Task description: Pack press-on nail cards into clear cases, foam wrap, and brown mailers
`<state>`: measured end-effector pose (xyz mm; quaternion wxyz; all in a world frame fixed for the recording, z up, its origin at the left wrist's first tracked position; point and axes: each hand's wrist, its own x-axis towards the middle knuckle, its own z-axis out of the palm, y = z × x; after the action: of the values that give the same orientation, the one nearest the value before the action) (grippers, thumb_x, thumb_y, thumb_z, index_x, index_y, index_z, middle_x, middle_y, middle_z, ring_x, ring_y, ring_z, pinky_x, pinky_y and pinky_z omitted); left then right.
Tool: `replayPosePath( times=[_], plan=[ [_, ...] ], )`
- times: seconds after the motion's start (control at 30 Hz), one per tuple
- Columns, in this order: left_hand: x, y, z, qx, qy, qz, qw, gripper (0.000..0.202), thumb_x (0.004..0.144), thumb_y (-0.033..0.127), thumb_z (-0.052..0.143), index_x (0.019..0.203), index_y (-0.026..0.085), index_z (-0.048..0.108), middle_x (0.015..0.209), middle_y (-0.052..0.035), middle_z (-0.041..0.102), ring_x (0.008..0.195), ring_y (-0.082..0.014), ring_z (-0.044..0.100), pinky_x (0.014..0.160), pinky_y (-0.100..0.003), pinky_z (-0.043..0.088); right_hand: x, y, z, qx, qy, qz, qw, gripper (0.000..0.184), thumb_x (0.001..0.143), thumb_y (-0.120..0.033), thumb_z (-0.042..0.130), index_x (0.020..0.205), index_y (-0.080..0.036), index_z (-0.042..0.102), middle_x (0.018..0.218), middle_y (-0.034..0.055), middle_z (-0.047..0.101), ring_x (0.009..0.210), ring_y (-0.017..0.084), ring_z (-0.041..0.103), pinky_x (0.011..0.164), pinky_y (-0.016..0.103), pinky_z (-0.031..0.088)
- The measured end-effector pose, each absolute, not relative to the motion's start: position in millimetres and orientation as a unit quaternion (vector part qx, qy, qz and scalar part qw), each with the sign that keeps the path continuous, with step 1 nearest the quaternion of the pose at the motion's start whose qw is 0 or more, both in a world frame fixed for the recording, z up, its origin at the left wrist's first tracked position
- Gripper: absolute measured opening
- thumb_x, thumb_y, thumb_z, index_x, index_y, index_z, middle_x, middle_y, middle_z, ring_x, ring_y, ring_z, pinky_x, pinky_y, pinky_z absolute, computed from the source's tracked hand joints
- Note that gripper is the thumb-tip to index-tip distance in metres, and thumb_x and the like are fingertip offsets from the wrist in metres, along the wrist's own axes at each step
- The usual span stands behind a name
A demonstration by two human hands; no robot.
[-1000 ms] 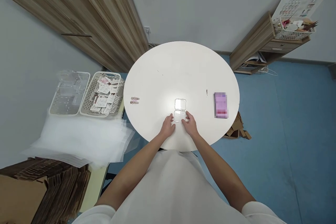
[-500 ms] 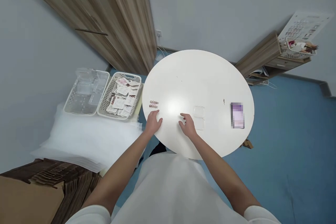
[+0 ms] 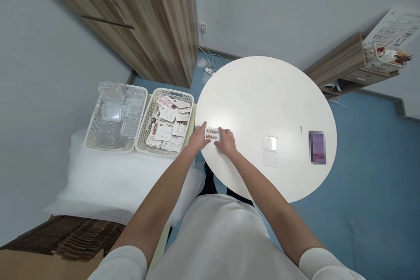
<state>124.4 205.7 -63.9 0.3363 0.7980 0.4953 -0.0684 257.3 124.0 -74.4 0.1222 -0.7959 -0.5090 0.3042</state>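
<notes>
A small white card of press-on nails (image 3: 211,134), with two rows of reddish-brown nails, is at the near left edge of the round white table (image 3: 262,96). My left hand (image 3: 198,139) grips the card's left edge between thumb and fingers. On the opposite edge, my right hand (image 3: 227,141) pinches it in the same way. Whether the card touches the tabletop I cannot tell. To the right of my hands, a clear plastic box (image 3: 271,151) lies unfolded on the table, lid and base flat.
Left of the table, a white basket (image 3: 141,138) holds many printed nail cards (image 3: 166,116). Beside it, another basket (image 3: 90,129) contains clear plastic boxes (image 3: 111,111). A blurred purple item (image 3: 317,146) lies on the table's right side. A wooden cabinet (image 3: 164,22) stands behind.
My right hand has moved left to the nail card, and both hands now grip its edges. Before, the right hand was empty and apart from it. The view has shifted left.
</notes>
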Motion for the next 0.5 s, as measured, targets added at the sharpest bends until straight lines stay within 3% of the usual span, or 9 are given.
replayPosePath(
  times=[0.23, 0.5],
  plan=[
    [121.5, 206.6, -73.1, 0.802, 0.48, -0.059, 0.351, 0.066, 0.068, 0.027, 0.061, 0.127, 0.024, 0.031, 0.11, -0.007, 0.044, 0.087, -0.019, 0.054, 0.064, -0.025, 0.04, 253.3, 134.5, -76.1, -0.81, -0.504, 0.289, 0.085, 0.058, 0.07, -0.027, 0.058, 0.123, -0.026, 0.036, 0.11, 0.0073, 0.042, 0.102, 0.022, 0.041, 0.082, 0.034, 0.037],
    [121.8, 204.6, -74.7, 0.795, 0.49, -0.027, 0.356, 0.06, 0.065, 0.021, 0.064, 0.117, 0.023, 0.035, 0.109, -0.0068, 0.045, 0.082, -0.0184, 0.054, 0.061, -0.027, 0.041, 249.8, 142.7, -74.5, -0.815, -0.495, 0.289, 0.088, 0.053, 0.064, -0.018, 0.06, 0.114, -0.023, 0.042, 0.112, 0.008, 0.042, 0.103, 0.023, 0.041, 0.079, 0.035, 0.039]
  ],
)
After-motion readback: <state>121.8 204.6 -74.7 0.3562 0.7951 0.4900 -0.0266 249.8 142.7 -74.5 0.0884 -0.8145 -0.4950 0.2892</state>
